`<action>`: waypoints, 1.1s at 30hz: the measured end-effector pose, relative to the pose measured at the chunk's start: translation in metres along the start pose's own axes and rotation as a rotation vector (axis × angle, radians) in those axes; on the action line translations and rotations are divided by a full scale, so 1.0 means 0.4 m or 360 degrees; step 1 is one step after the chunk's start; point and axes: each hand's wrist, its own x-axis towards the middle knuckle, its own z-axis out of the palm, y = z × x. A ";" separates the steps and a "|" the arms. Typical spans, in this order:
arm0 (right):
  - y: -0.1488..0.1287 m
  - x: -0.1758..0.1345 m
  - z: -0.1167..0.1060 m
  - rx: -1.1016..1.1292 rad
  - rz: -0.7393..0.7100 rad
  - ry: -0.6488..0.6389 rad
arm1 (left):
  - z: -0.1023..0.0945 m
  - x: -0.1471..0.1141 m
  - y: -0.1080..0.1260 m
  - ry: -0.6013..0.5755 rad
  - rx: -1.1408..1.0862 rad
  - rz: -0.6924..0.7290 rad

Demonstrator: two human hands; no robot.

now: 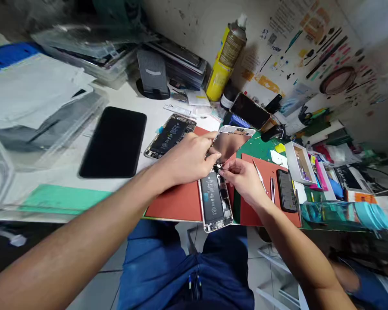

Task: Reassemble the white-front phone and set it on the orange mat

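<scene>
The desk is crowded. A black tablet lies flat left of centre, and a second opened phone sits just beyond the left wrist, partly hidden by it. At upper centre a yellow spray can stands against the marked wall, with a dark phone stand to its left. Right of centre, slim tweezers and a lit smartphone lie close to the right forearm; farther right, a teal-capped bottle lies on its side.

The opened phone being worked on is at lower centre, its body reaching past the desk's front edge. The left hand comes in from the lower left, knuckles up, gripping the raised display panel by its left edge. The right hand slants in from the lower right, fingertips in a narrow pinch at the body's upper end; whether anything is between them I can't tell.

The panel's back is coppery and reflective within a white frame, tilted above the body. Below it shows a flat black battery inside a pale rim. Matte brick-red mats lie underneath.
</scene>
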 end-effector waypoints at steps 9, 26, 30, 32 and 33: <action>-0.010 0.009 -0.007 -0.0069 0.0019 -0.0048 | -0.004 -0.006 0.000 -0.0030 -0.0145 -0.0020; -0.019 0.010 -0.029 0.0105 0.0068 -0.0177 | -0.010 -0.002 0.003 -0.0076 -0.0144 -0.0057; -0.022 0.005 -0.025 0.0129 0.0080 -0.0167 | -0.010 -0.004 0.002 -0.0051 -0.0160 -0.0048; -0.021 0.004 -0.022 0.0121 0.0083 -0.0156 | -0.010 -0.003 0.002 -0.0053 -0.0157 -0.0035; -0.020 0.004 -0.021 0.0114 0.0078 -0.0149 | -0.010 -0.002 0.003 -0.0053 -0.0149 -0.0026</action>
